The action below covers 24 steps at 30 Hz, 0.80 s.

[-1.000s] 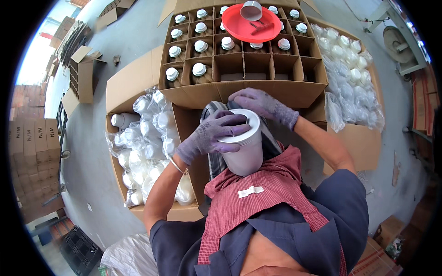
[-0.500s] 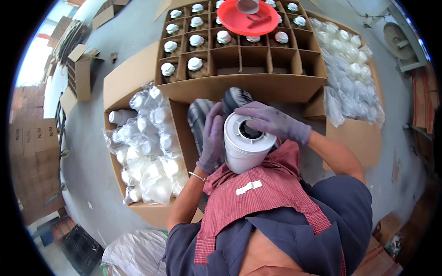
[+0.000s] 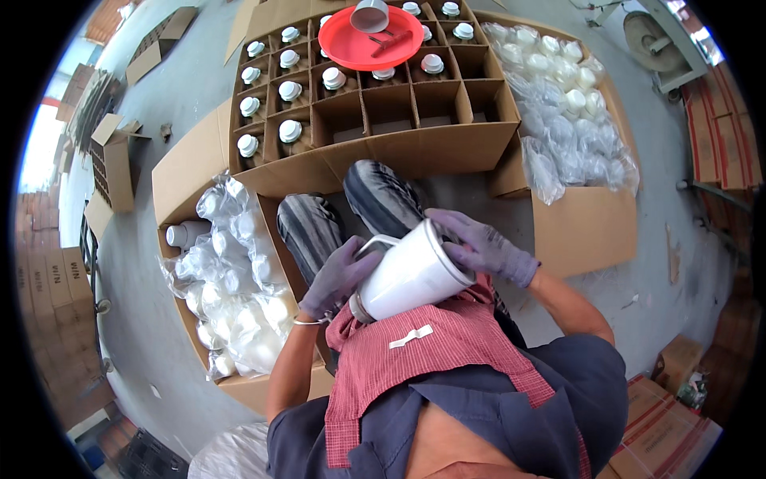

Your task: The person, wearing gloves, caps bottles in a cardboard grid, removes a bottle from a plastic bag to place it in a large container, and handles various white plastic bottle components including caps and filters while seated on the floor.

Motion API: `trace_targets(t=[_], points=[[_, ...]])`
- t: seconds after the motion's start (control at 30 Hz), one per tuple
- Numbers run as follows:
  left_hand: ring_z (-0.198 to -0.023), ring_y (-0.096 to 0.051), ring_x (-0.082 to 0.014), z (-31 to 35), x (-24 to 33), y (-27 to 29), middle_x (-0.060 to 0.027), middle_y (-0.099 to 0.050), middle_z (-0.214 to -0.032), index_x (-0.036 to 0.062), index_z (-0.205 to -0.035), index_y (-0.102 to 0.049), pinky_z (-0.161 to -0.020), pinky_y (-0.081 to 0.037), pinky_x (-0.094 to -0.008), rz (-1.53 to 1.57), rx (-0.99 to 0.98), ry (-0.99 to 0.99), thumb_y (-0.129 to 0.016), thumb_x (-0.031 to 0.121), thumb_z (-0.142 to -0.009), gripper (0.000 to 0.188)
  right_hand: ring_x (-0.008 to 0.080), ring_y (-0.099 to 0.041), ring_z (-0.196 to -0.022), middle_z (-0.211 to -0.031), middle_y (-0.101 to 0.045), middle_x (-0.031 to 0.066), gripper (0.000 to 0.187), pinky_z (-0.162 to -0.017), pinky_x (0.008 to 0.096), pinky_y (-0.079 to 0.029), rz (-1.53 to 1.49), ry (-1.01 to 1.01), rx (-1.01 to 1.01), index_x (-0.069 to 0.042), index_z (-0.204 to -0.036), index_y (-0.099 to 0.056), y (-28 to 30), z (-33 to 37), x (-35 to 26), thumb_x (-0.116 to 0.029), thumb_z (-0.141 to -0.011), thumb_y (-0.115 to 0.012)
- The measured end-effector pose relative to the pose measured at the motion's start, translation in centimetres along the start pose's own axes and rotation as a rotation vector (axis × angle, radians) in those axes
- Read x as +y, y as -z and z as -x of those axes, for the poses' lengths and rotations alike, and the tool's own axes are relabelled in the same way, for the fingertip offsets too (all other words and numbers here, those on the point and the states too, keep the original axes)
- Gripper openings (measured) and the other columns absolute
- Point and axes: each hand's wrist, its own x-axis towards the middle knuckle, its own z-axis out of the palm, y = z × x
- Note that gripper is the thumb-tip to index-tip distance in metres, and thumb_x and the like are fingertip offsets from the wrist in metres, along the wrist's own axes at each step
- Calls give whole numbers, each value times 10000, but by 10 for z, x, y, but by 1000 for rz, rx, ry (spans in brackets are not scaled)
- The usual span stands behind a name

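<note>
A white jug [image 3: 415,273] with a curved handle lies tilted across my lap, its wide end up to the right and its narrower end down to the left. My left hand [image 3: 339,279], in a purple-grey glove, is closed on it beside the handle and narrow end. At the wide end, my right hand [image 3: 487,247], gloved alike, grips the rim; part of its fingers is hidden behind the jug. A red checked apron [image 3: 439,343] lies under the jug.
Ahead stands a divided carton [image 3: 383,156] of white-capped bottles, with a red tray [image 3: 343,52] holding a cup and a red tool on top. Cartons of plastic-wrapped white parts [image 3: 239,279] flank me left and right [image 3: 566,120]. Stacked cartons [image 3: 60,319] stand far left.
The jug has tipped from upright, with its round end facing up, to lying aslant, and its handle now shows. My right hand has moved to the wide end. The view has shifted.
</note>
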Motion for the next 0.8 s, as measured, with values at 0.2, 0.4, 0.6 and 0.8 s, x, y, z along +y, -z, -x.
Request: trace_targets(t=[0.2,0.4,0.6,0.8], points=[[-995,-580,-137,28,-31,4,-64,-641,-1086,-6,-1269,-556,-878,-456,-261,542,-50,-106,-559,254,-937,422,371,-571,-1140,-1272,-550,251,576,-957,381,-469,42,-299,-45,-3,-1378,-423,-8,35,14,-396,-964,-495],[-1095,-592,-203,-6,-25,-22,-118,-660,-1151,1,-1169,-634,-966,-427,-312,266,54,-262,-495,252,-958,356,267,-486,-1246,-1372,-481,148,461,-1059,325,-364,-428,41,247,-10,-1385,-443,-23,-9,10,-285,-1015,-425],[-1138,-587,-296,-7,44,-7,-95,-643,-1216,58,-1122,-677,-1019,-420,-445,-636,420,-977,-631,202,-822,335,180,-548,-1057,-1168,-573,93,564,-968,333,-439,-1405,-656,389,-68,-1318,-474,-31,-32,29,-510,-967,-476],[-1043,-646,-238,-11,22,-18,-117,-695,-1098,5,-1117,-680,-935,-491,-352,71,254,-595,-558,187,-890,314,261,-551,-1158,-1229,-581,141,559,-1024,366,-412,-358,67,351,3,-1231,-562,-39,-37,45,-477,-1011,-378]])
